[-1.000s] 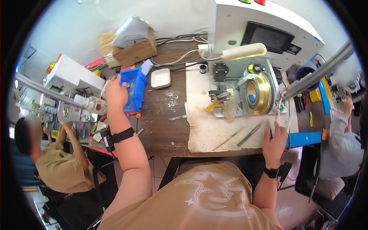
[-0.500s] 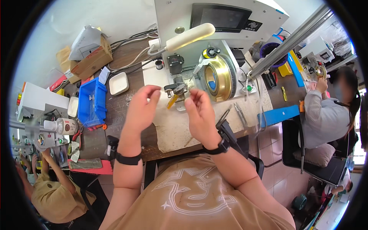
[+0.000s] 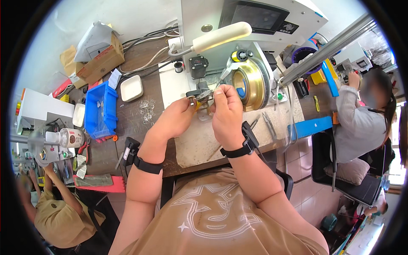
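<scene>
The fingers of the right hand (image 3: 229, 114) are drawn together in a thumb-led pinch, though what, if anything, sits between the tips is too small to tell; those of the left hand (image 3: 172, 120) curl inward, and whether they grip or merely steady, I cannot tell. The brown bench (image 3: 127, 117) carries a white machine (image 3: 195, 25) toward its back edge, and a stained pale sheet (image 3: 193, 148) reaches from there to the front edge. A blue bin (image 3: 111, 97) stands toward the left end; a gold wheel (image 3: 254, 83) is mounted on the machine, just beside the right hand. The dark fixture (image 3: 199, 92) sits between both hands, roughly midway from back edge to front. Tweezers (image 3: 269, 126) lie on the sheet near the front edge, and loose clear pieces (image 3: 147, 111) are scattered between bin and sheet. The crowded fingertips could bump the fixture askew — they partly hide it — and a rightward swing of the right wrist could brush the wheel. A leftward sweep of the left forearm might scatter the pieces.
</scene>
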Motion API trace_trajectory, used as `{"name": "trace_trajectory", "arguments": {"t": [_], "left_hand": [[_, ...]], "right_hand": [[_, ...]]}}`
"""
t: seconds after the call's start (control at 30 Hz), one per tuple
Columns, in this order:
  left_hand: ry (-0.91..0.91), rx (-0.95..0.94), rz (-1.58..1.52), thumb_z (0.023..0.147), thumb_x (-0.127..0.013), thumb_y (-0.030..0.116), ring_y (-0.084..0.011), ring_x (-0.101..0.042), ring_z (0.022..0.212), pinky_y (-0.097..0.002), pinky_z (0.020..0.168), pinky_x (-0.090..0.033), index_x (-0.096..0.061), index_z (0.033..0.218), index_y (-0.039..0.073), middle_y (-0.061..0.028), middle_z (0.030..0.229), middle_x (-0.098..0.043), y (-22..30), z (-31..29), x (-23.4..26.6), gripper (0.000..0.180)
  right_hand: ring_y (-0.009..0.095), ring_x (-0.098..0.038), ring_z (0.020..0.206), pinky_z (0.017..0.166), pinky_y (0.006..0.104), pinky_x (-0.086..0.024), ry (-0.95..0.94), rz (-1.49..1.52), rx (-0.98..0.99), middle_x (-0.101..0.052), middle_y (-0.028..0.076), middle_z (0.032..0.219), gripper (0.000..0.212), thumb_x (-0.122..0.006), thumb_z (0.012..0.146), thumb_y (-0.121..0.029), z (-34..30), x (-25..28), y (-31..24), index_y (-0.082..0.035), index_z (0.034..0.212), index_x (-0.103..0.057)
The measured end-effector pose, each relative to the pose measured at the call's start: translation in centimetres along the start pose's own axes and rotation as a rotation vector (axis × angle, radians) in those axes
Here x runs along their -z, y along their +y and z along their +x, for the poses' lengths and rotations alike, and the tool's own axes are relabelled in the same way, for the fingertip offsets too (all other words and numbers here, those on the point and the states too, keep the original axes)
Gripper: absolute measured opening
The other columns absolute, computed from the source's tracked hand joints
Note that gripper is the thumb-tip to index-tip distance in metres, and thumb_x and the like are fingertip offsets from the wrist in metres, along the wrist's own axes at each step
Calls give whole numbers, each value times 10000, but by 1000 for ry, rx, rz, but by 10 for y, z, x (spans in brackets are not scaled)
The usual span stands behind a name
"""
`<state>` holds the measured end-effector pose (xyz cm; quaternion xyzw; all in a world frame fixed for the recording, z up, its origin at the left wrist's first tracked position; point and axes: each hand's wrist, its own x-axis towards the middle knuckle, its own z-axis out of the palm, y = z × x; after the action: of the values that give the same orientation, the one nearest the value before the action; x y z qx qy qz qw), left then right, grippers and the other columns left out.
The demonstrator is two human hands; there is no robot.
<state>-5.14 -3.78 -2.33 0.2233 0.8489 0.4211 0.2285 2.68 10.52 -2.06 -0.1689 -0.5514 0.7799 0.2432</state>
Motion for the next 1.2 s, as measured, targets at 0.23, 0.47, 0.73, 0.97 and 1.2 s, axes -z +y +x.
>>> {"name": "trace_trajectory", "arguments": {"t": [0.23, 0.47, 0.73, 0.97, 1.2], "left_hand": [[352, -246, 28, 953, -626, 134, -214, -629, 768, -341, 710, -494, -655, 984, -21, -121, 826, -656, 47, -11, 22, 161], [291, -448, 10, 860, -709, 77, -198, -624, 780, -332, 689, -494, -671, 910, -4, -97, 853, -640, 71, -5, 13, 103], [287, -485, 12, 852, -701, 98, -240, -613, 778, -354, 678, -471, -663, 888, 19, -84, 844, -628, 71, 4, 7, 95], [466, -940, 182, 746, -733, 93, -277, -583, 776, -414, 736, -416, -612, 829, 85, -61, 816, -599, 63, -20, -25, 147], [517, -1089, 131, 733, -694, -27, -322, -587, 762, -410, 677, -486, -606, 866, 38, -120, 865, -596, 45, -12, -42, 173]], "right_hand": [[33, -443, 696, 600, 224, -393, 9, -211, 140, -521, -53, 791, 110, -543, 1048, -123, 2, 0, -2, -56, 963, -565], [26, -440, 669, 589, 217, -374, -13, 247, -210, -530, -58, 797, 126, -526, 1053, -171, 0, -4, -12, -112, 962, -591], [36, -435, 677, 609, 220, -369, -18, 285, -217, -527, -50, 804, 142, -521, 1050, -167, 2, -7, -14, -108, 930, -569], [44, -422, 649, 600, 214, -355, -56, 365, -64, -495, -53, 738, 174, -506, 1036, -105, -40, 23, -12, -93, 866, -544], [33, -508, 613, 555, 197, -395, -40, 132, -249, -613, -42, 762, 145, -708, 987, -152, -55, 71, -39, -9, 1006, -696]]}}
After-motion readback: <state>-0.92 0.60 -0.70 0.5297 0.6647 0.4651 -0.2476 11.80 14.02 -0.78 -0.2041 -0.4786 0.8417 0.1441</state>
